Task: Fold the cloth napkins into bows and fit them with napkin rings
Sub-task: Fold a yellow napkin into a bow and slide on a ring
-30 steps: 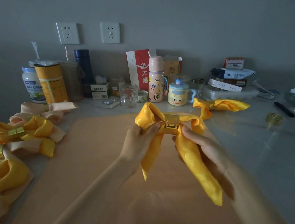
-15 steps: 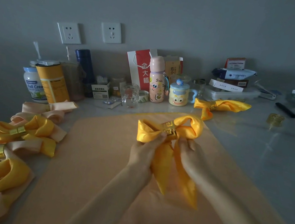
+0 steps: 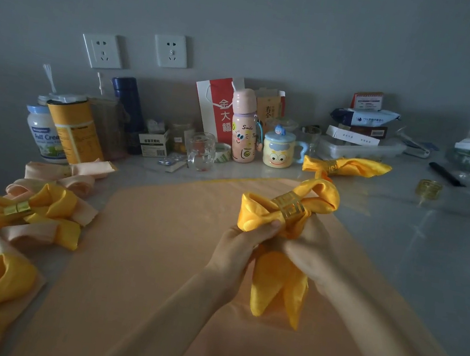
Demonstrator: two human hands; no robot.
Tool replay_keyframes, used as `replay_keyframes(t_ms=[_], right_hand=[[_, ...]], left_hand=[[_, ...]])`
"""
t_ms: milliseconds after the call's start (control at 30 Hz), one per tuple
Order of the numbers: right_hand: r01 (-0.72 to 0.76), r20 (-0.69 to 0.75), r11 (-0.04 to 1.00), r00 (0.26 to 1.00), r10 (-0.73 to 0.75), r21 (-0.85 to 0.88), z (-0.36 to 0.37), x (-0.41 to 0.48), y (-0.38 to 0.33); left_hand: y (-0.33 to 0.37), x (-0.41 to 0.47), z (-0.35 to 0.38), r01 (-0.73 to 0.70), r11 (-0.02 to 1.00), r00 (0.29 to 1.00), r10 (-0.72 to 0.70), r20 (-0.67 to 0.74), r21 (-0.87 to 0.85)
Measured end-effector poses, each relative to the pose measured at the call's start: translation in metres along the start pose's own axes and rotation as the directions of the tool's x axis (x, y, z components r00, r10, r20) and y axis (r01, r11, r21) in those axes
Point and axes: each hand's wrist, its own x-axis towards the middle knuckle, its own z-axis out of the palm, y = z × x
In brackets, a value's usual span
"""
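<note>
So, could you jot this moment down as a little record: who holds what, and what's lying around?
In hand: yellow napkin bow, tails hanging down
Ring: gold napkin ring round its middle
Left hand: pinches the bow's left loop
Right hand: grips just below the ring
Underneath: peach cloth
Left side: finished bows
Far right: spare ring, lying loose

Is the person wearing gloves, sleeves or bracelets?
No gloves. The left hand and right hand are bare. The left arm and right arm are bare too, with no sleeves in view. I see no watch, bracelet or finger ring, though the picture is dim and blurry.
</note>
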Motion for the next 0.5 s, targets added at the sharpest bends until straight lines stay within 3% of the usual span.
replay_keyframes(t_ms=[133,367,500], right_hand=[[-0.003,-0.012,0.992,1.0,0.001,-0.129,0.002,0.001,0.005],[0.121,0.002,0.886,0.991,-0.135,-0.447,0.001,-0.007,0.003],[0.219,0.049,0.896,0.975,-0.217,-0.387,0.012,-0.017,-0.005]], left_hand=[[-0.001,0.001,0.001,-0.077,0.996,0.994,0.08,-0.079,0.038],[0.004,0.002,0.003,-0.162,0.987,0.976,0.16,-0.15,0.0],[0.012,0.003,-0.001,-0.161,0.983,0.981,0.15,-0.122,-0.086]])
